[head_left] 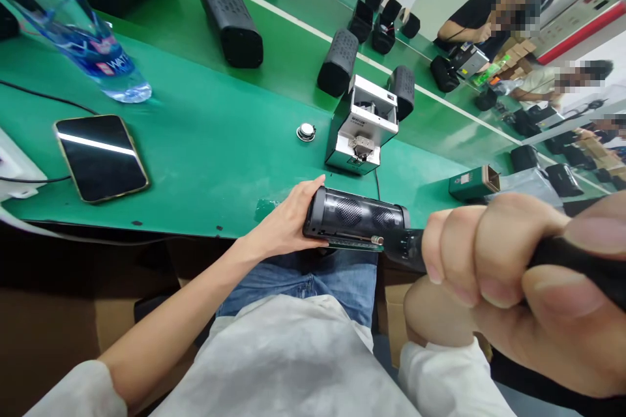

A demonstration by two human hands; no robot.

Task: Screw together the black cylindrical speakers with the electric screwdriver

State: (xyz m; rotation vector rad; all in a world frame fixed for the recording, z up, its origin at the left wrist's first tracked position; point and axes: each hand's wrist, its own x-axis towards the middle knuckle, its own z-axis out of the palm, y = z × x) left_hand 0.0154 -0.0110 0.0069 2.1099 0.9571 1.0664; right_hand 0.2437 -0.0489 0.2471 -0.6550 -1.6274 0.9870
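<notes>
Surface (210, 150): green, people (469, 16) beyond.
Speaker (359, 210): your left hand (292, 216) gripped it; your right hand (528, 280) held a black tool (405, 247) alongside.

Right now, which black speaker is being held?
The black speaker at the near edge of the green table, left hand on one end; the three patterned housings beyond are untouched.

Glossy plastic bottle (81, 29), dark perforated speaker (359, 212), smooth green tabletop (210, 137), blue denim jeans (303, 280).

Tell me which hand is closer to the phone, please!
Left. The left hand is to the right of the phone, holding one end of the black speaker. The right hand is farther right, past the speaker, gripping a black tool.
</notes>
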